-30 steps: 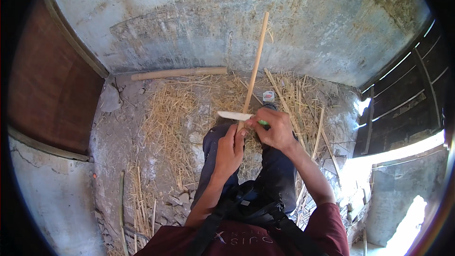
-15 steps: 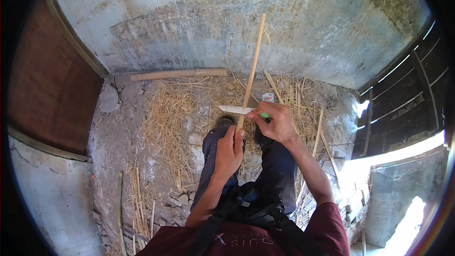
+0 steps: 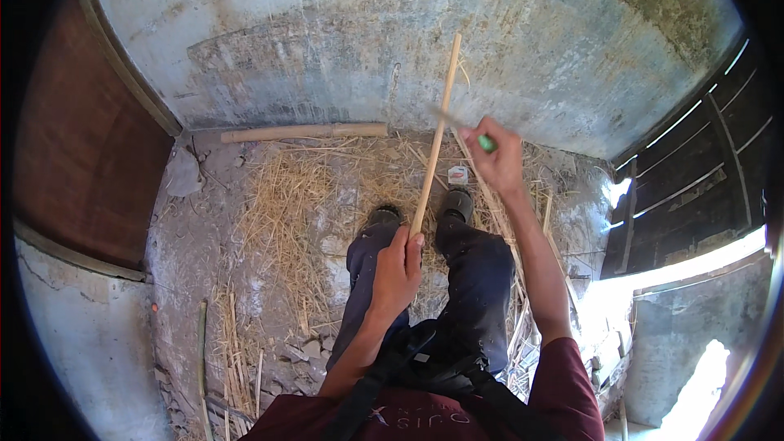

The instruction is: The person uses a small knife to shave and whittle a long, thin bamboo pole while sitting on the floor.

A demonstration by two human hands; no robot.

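my left hand grips the long pale bamboo stick's near end — it runs up and away, toward the wall — while my right hand, closed on a green-handled knife, sits just right of its middle.

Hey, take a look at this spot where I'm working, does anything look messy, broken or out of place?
The floor is littered: straw and thin shavings spread around the shoes, with rubble chunks at lower left. A loose bamboo pole lies along the wall. The knife in the right hand is motion-blurred, so its blade is unclear. The left hand grips the stick.

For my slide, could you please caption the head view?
Left hand grips a bamboo strip; right hand holds a green-handled knife against it, above scattered straw.
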